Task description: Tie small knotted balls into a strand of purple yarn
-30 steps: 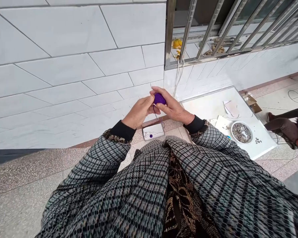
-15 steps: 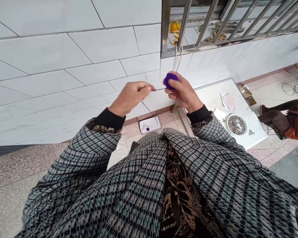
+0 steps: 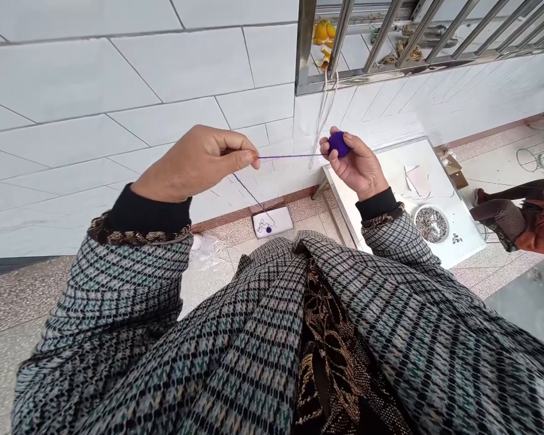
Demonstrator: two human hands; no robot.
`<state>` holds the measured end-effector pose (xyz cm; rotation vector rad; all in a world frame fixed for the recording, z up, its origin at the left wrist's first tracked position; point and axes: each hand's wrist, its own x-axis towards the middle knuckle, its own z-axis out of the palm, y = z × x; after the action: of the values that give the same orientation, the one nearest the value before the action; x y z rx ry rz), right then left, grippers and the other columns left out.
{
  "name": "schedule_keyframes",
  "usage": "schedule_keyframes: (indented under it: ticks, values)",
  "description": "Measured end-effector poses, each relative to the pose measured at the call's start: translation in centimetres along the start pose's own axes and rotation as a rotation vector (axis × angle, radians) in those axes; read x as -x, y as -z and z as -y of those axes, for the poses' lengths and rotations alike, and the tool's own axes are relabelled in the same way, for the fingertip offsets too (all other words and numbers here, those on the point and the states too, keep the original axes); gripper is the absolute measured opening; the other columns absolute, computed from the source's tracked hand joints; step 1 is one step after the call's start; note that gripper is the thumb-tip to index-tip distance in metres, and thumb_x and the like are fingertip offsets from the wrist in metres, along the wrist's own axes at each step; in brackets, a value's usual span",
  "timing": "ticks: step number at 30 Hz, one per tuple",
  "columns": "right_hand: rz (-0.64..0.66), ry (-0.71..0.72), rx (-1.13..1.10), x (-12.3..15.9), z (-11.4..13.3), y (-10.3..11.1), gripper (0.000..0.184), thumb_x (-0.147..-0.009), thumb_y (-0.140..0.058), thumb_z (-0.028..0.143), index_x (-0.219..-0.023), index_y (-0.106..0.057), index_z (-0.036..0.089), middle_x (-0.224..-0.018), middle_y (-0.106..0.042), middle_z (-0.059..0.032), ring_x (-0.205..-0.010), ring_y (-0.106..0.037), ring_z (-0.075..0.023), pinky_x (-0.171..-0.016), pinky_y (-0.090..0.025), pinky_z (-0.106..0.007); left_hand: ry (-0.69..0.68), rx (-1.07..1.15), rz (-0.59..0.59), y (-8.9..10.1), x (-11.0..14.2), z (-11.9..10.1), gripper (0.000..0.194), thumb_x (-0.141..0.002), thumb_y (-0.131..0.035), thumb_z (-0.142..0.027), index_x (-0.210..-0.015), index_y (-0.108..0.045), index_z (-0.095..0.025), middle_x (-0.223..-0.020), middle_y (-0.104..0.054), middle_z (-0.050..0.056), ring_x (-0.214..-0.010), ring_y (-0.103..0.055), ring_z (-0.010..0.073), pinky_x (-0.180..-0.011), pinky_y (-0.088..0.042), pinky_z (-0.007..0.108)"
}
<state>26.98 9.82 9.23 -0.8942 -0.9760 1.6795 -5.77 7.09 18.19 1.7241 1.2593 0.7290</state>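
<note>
My right hand [image 3: 356, 163] grips a small purple ball of yarn [image 3: 338, 145] in its fingers. A strand of purple yarn [image 3: 290, 157] runs taut and nearly level from the ball across to my left hand [image 3: 204, 160], whose thumb and forefinger pinch it. Below the left hand the strand slants down to a white box or tray [image 3: 281, 219] on the floor by the wall. Loose yarn and a small purple ball [image 3: 269, 230] lie in that box.
On the right stands a white table [image 3: 457, 257] bearing a white bowl [image 3: 430, 224] of small pieces and a sheet of paper [image 3: 417, 180]. A tiled wall [image 3: 199, 66] and a barred window [image 3: 372, 36] with a white cord [image 3: 323, 115] are ahead. Another person [image 3: 530, 217] sits far right.
My hands have moved apart, the left one leftward and the right one rightward with the yarn ball. The strand stretched between them is longer.
</note>
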Motion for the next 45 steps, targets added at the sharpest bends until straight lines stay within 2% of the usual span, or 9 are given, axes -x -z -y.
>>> schedule_keyframes:
  ticks: [8, 18, 23, 26, 28, 32, 35, 38, 45]
  values:
    - [-0.028, -0.168, -0.101, 1.7, -1.0, 0.4, 0.052, -0.094, -0.083, 0.064, -0.103, -0.064, 0.016, -0.116, -0.069, -0.0095, -0.12, -0.072, -0.0229, -0.064, -0.061, -0.015, 0.063, -0.209, 0.015, 2.0, 1.6, -0.4, 0.029, -0.093, -0.062, -0.036, -0.09, -0.076, -0.011, -0.09, -0.072, 0.004, -0.091, -0.062, 0.0142, -0.111, -0.05, 0.042]
    - [-0.193, -0.411, -0.211, 2.8, -2.9, 1.5, 0.035, -0.089, -0.096, 0.032, -0.104, -0.067, 0.019, -0.09, -0.071, -0.0044, -0.076, -0.07, -0.0125, -0.048, -0.054, -0.014, -0.076, 0.03, -0.307, 2.8, 2.7, 1.8, 0.023, -0.082, -0.074, -0.038, -0.081, -0.074, -0.015, -0.077, -0.07, 0.003, -0.067, -0.053, 0.0091, -0.073, -0.053, 0.031]
    - [-0.387, -0.298, -0.465, 2.0, -2.9, 2.4, 0.036, -0.089, -0.092, 0.019, -0.087, -0.056, 0.021, -0.094, -0.068, -0.0026, -0.091, -0.07, -0.0122, -0.063, -0.06, -0.014, 0.04, -0.073, -0.02, 3.7, 3.0, 5.3, 0.028, -0.092, -0.065, -0.044, -0.091, -0.075, -0.017, -0.086, -0.074, 0.003, -0.082, -0.064, 0.0144, -0.094, -0.059, 0.037]
    - [-0.33, -0.186, -0.402, 2.0, -2.5, 1.6, 0.039, -0.084, -0.095, 0.02, -0.092, -0.058, 0.022, -0.097, -0.067, -0.0012, -0.091, -0.068, -0.0116, -0.068, -0.061, -0.016, 0.264, -0.507, 0.342, 3.3, 1.9, 7.7, 0.039, -0.096, -0.059, -0.043, -0.114, -0.077, -0.013, -0.131, -0.08, 0.013, -0.128, -0.068, 0.0286, -0.126, -0.045, 0.059]
    - [-0.23, -0.105, -0.283, 1.9, -2.0, 0.1, 0.042, -0.082, -0.098, 0.027, -0.097, -0.059, 0.023, -0.101, -0.067, -0.0007, -0.095, -0.068, -0.0125, -0.073, -0.062, -0.019, 0.374, -0.763, 0.397, 1.7, 0.6, 8.3, 0.054, -0.1, -0.057, -0.04, -0.139, -0.07, -0.005, -0.158, -0.066, 0.022, -0.153, -0.054, 0.039, -0.134, -0.03, 0.07]
    - [-0.041, -0.079, -0.099, 1.0, -0.8, -4.2, 0.045, -0.082, -0.098, 0.037, -0.1, -0.059, 0.024, -0.104, -0.066, -0.0017, -0.102, -0.068, -0.0159, -0.075, -0.061, -0.023, 0.08, -0.306, 0.385, -4.2, -2.5, 6.4, 0.075, -0.102, -0.062, -0.045, -0.167, -0.048, -0.009, -0.178, -0.044, 0.021, -0.166, -0.041, 0.0343, -0.141, -0.028, 0.054]
    - [0.045, -0.078, -0.054, -0.1, 0.5, -6.6, 0.045, -0.079, -0.098, 0.038, -0.096, -0.059, 0.023, -0.102, -0.066, -0.0022, -0.096, -0.064, -0.0165, -0.069, -0.059, -0.024, -0.12, 0.257, 0.369, -8.8, -4.2, 4.1, 0.074, -0.093, -0.076, -0.04, -0.16, -0.056, -0.016, -0.16, -0.063, 0.017, -0.154, -0.055, 0.033, -0.134, -0.04, 0.053]
    - [0.026, -0.039, 0.012, -0.5, 2.5, -6.4, 0.044, -0.076, -0.096, 0.037, -0.095, -0.058, 0.024, -0.1, -0.066, -0.0022, -0.092, -0.061, -0.0174, -0.059, -0.051, -0.022, -0.05, 0.554, 0.361, -10.0, -4.5, 3.1, 0.053, -0.096, -0.075, -0.037, -0.142, -0.069, -0.013, -0.114, -0.077, 0.014, -0.114, -0.074, 0.0274, -0.115, -0.057, 0.053]
    - [-0.161, 0.086, 0.177, 1.4, 6.0, 1.7, 0.044, -0.08, -0.086, 0.047, -0.091, -0.049, 0.025, -0.092, -0.06, 0.0001, -0.081, -0.058, -0.0135, -0.052, -0.028, -0.018, 0.082, 0.052, 0.478, -1.7, -3.3, 1.4, 0.024, -0.1, -0.069, -0.031, -0.089, -0.081, -0.014, -0.084, -0.072, 0.003, -0.078, -0.061, 0.0132, -0.112, -0.056, 0.043]
